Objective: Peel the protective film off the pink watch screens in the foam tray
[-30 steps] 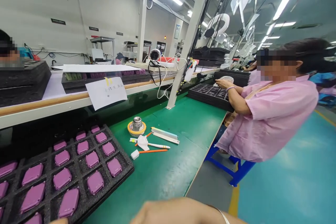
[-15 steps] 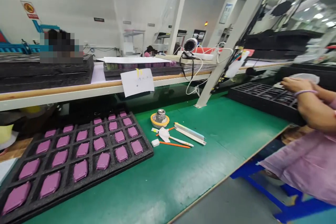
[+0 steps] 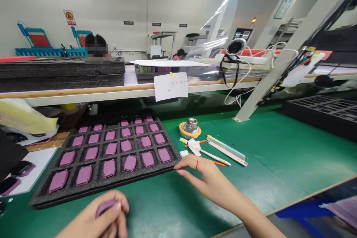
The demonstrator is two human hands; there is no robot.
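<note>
My left hand (image 3: 102,217) is closed around a purple watch-case-like part (image 3: 105,206), mostly hidden by the fingers, in front of the tray. My right hand (image 3: 199,171) reaches over the bench with fingers stretched and thumb apart. Its fingertips are at the right front corner of a black foam tray (image 3: 117,176); whether they press on it I cannot tell. Rows of purple cases (image 3: 109,168) lie in the tray's compartments. Beside the right hand are a white stick (image 3: 214,157) and a small white block (image 3: 184,154).
A silver-topped container with a yellow ring (image 3: 190,128) and a long pale strip (image 3: 227,148) lie on the green bench (image 3: 267,163). At left, dark-screened devices (image 3: 23,168) rest by white paper. A slanted post (image 3: 252,98) and shelf edge (image 3: 134,91) stand behind. More black trays (image 3: 320,119) sit right.
My view has swung left. Both my hands have come into the picture, the left one with a purple case. The other person at right is now almost out of sight.
</note>
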